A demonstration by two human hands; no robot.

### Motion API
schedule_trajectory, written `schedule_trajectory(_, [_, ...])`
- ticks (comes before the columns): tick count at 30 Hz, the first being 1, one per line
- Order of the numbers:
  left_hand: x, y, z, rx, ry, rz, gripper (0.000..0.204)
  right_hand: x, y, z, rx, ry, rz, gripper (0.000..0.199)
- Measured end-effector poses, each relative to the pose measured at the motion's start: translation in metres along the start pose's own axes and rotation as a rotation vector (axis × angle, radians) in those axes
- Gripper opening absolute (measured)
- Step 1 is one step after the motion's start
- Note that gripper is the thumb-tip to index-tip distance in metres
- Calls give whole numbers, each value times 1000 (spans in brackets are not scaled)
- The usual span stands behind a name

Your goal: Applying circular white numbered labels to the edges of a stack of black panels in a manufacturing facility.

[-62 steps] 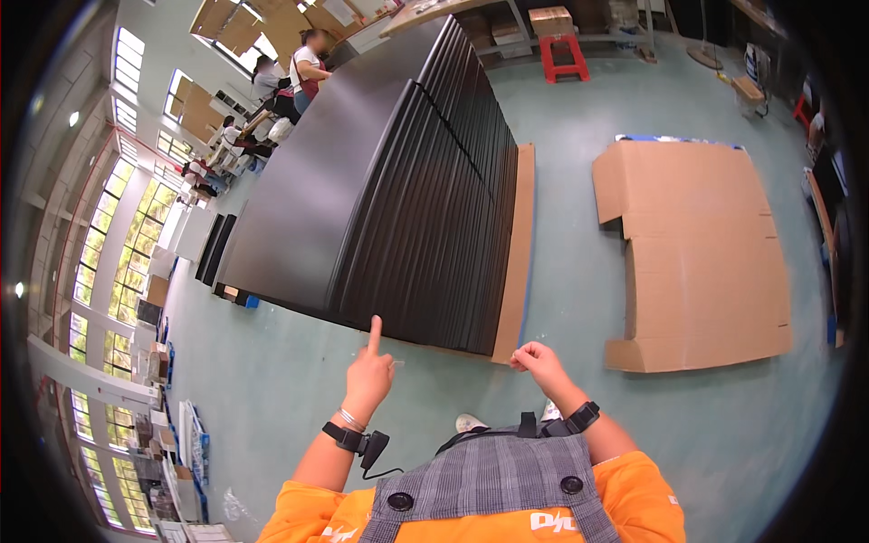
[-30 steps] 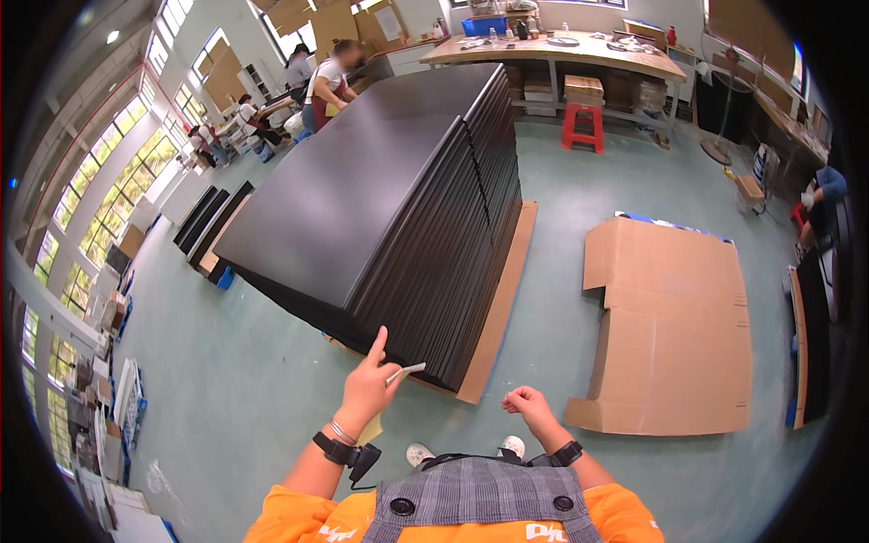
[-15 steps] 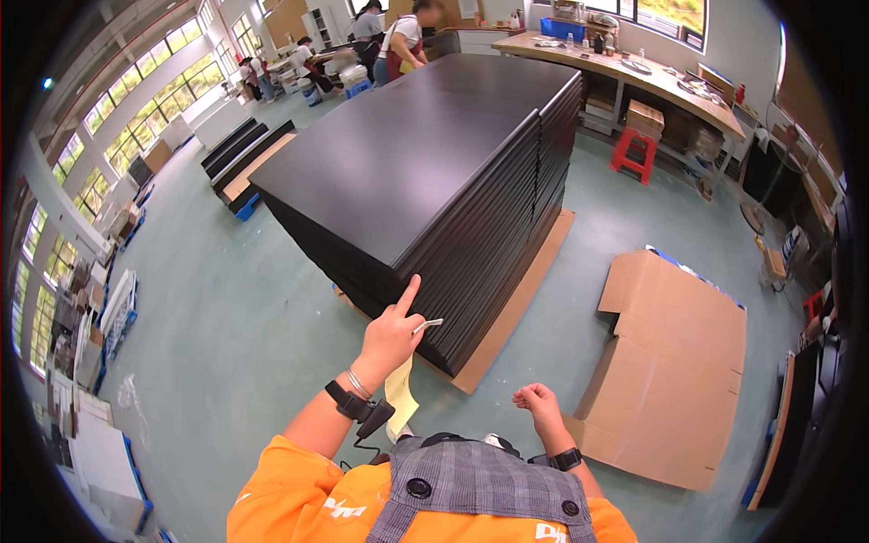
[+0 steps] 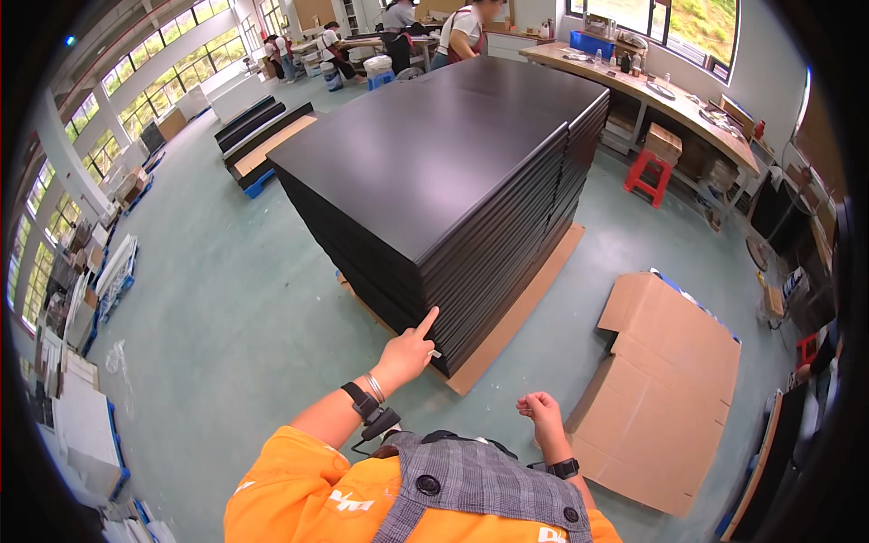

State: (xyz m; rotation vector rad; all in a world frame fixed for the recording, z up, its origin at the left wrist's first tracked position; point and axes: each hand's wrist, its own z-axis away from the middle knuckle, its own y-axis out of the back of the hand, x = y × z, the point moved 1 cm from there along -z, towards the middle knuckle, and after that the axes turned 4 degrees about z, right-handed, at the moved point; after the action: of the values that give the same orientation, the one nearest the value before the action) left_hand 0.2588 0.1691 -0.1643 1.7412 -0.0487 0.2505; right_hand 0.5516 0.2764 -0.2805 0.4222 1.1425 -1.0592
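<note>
Panels (image 4: 434,163) look stiff, slick, probably heavy, so grab opposite edges; left hand (image 4: 405,359) clamps a pale strip (image 4: 435,354) by the cardboard base (image 4: 475,364)'s near corner, right hand (image 4: 543,414) bunched shut.

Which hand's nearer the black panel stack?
Left: left hand is at the near corner of the black panel stack; right hand is apart from it, to that corner's right.

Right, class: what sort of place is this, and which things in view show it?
Probably a factory workshop or warehouse: a tall stack of flat black panels, a long wooden-topped workbench and a large flattened brown cardboard sheet.
</note>
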Motion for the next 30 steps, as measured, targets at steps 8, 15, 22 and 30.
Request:
schedule_trajectory(8, [28, 46, -9, 116, -98, 143, 14, 4, 0, -2, -22, -29, 2, 15])
schedule_trajectory(15, [20, 66, -30, 276, -1, 33, 8, 5, -6, -1, -46, -23, 5, 15])
schedule_trajectory(22, [-4, 17, -3, -8, -7, -25, 10, 13, 0, 2, -10, -23, -17, 15])
schedule_trajectory(30, [20, 45, -12, 70, -80, 151, 5, 13, 2, 7, 11, -28, -14, 17])
